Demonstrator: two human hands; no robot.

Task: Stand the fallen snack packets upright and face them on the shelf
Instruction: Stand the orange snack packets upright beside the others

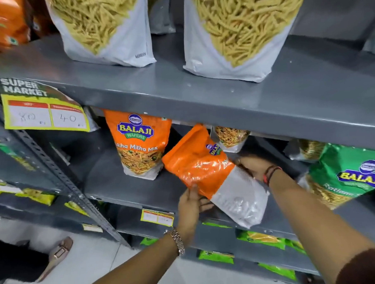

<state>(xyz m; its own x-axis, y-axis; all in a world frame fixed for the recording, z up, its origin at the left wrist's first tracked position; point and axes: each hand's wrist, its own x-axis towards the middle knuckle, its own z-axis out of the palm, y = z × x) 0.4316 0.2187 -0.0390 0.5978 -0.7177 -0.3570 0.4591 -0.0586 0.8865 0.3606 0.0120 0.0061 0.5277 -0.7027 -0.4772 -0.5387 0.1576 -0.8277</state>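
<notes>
An orange and white Balaji snack packet [207,173] is tilted over the middle grey shelf [128,191], its white bottom end pointing down to the right past the shelf edge. My left hand [190,204] grips its lower left edge. My right hand [255,168] holds its right side from behind. To the left, another orange Balaji packet [139,144] stands upright, label facing out. A green Balaji packet [351,173] leans at the right end of the same shelf.
Two large white packets of yellow sticks [104,27] [239,30] stand on the upper shelf. A clear packet [230,137] sits behind the held one. A price tag [45,113] hangs at left. Green packets [261,239] lie on lower shelves. A sandalled foot [58,254] is on the floor.
</notes>
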